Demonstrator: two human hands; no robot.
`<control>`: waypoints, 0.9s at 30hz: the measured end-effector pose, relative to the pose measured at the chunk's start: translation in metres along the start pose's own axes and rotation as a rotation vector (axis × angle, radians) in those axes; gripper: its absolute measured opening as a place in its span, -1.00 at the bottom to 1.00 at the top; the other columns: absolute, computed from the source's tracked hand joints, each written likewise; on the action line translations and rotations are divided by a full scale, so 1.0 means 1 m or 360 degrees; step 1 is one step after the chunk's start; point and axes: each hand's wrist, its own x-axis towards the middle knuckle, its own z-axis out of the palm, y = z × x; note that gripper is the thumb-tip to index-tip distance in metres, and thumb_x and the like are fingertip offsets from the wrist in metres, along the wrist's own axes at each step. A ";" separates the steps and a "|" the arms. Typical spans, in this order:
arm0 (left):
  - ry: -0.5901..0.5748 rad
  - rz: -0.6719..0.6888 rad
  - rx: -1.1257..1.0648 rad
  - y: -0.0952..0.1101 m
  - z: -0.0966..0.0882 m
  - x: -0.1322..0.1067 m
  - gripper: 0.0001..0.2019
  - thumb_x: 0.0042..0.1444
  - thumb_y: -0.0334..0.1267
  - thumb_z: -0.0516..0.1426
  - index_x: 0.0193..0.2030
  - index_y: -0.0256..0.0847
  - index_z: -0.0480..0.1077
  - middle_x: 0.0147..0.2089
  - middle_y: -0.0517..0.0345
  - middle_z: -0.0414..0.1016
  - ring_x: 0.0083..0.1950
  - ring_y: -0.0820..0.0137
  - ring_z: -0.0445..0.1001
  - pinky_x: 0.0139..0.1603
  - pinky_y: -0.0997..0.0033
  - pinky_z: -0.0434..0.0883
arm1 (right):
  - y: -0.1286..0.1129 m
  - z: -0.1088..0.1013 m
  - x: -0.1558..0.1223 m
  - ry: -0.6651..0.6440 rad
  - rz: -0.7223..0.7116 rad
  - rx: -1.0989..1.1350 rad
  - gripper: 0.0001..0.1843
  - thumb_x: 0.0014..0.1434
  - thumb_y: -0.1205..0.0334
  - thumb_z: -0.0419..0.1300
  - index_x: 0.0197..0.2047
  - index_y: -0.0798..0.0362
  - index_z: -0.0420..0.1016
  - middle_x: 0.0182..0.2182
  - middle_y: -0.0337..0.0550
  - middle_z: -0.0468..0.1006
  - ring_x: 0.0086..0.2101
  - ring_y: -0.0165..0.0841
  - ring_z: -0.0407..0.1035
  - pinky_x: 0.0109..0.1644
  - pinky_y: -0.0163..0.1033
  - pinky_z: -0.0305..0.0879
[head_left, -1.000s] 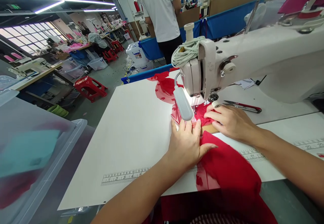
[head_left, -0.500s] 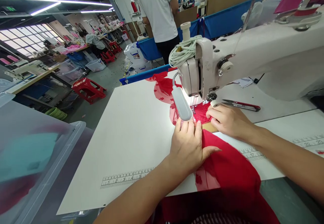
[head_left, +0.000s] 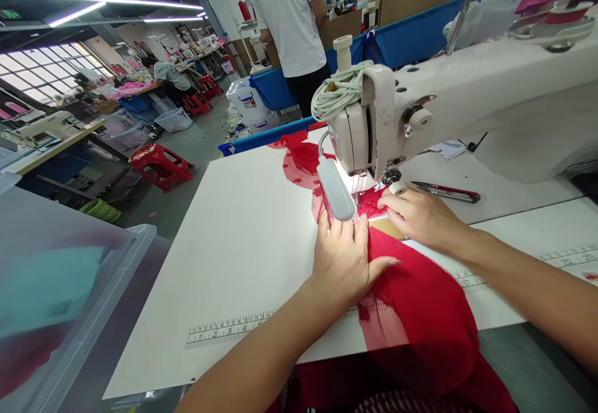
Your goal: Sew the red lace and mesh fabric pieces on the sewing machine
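Note:
A red fabric piece [head_left: 420, 313] lies across the white sewing table [head_left: 243, 245] and runs under the needle of the white sewing machine [head_left: 420, 114]. My left hand [head_left: 343, 260] lies flat on the fabric just in front of the needle, fingers stretched forward. To the right of the needle, my right hand [head_left: 418, 217] presses down on the cloth with curled fingers. Red lace [head_left: 301, 161] trails out behind the machine. A small white lamp [head_left: 336, 189] hangs over the needle area and hides part of it.
Red-handled snips [head_left: 446, 193] lie on the table right of the machine. A clear plastic bin [head_left: 60, 301] stands at the left. A person in a white shirt [head_left: 289, 20] stands beyond the table. Red stools [head_left: 159, 165] and other workstations fill the floor at left.
Both hands have slid a little forward toward the needle with the red fabric. The view has shifted slightly.

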 end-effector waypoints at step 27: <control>0.0108 0.0120 -0.0113 0.007 -0.004 0.000 -0.17 0.22 0.31 -0.24 0.07 -0.51 0.37 0.05 -0.32 0.45 0.07 0.03 0.44 0.09 0.06 0.39 | -0.004 -0.008 -0.001 -0.0005 -0.0276 0.0443 -0.74 0.25 0.45 0.00 -0.24 0.11 0.52 -0.19 -0.07 0.63 -0.14 -0.26 0.48 -0.07 -0.13 0.36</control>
